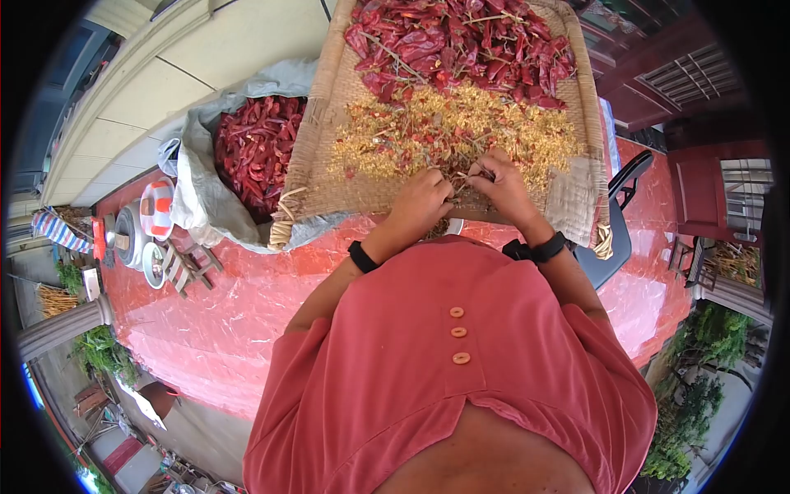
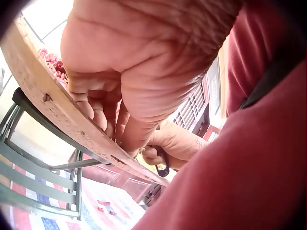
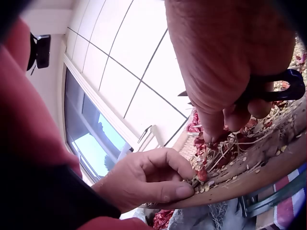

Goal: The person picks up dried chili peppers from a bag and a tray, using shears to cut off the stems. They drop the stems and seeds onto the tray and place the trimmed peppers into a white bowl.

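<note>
Left hand (image 1: 418, 202) at the tray's (image 1: 317, 165) near edge, upper middle, thumb and finger pinching stems (image 1: 459, 184); right hand (image 1: 507, 196) alongside, fingers curled round scissors (image 3: 298, 85).

Reaches forward from the torso with both arms bent at the elbows, angling the left forearm (image 1: 329, 290) and the right forearm (image 1: 573, 281) inward. Brings the left hand (image 1: 420, 202) and the right hand (image 1: 504, 188) close together in front of the chest, slightly apart, with the right a little farther out. Curls the left fingers (image 2: 98, 117) toward the palm and draws the left thumb (image 3: 175, 191) close to the bent index finger (image 3: 178, 162) in a pinch. Bends the right fingers (image 3: 237, 117) inward too, pointing the nearest fingertips downward in a closed grip.
</note>
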`<state>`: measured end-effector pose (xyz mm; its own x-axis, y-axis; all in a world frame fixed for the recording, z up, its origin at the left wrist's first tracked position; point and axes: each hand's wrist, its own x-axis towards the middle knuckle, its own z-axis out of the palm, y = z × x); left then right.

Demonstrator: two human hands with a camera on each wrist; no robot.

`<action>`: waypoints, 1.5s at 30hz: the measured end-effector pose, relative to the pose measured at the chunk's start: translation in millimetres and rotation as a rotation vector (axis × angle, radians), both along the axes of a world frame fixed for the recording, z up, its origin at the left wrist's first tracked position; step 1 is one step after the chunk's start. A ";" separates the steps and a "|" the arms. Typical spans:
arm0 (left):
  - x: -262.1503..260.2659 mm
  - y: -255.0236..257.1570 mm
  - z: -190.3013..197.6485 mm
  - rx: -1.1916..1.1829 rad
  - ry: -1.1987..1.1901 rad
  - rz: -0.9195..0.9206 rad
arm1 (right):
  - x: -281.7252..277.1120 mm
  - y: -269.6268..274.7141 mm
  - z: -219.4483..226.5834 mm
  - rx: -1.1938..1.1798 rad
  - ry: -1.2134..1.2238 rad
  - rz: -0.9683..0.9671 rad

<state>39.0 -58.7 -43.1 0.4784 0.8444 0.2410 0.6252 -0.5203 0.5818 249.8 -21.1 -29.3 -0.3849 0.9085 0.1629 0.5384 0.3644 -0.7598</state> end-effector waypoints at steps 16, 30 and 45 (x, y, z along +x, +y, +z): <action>18.3 -19.2 -8.0 0.051 -0.121 0.220 | 5.5 -6.7 -0.1 -0.097 -0.312 0.214; 33.9 -15.1 -4.1 -0.090 0.085 0.565 | 25.0 -7.6 0.9 -0.042 0.085 -0.088; 20.9 13.2 -8.5 -0.146 0.021 0.517 | -18.9 17.2 -17.5 -0.011 -0.322 -0.285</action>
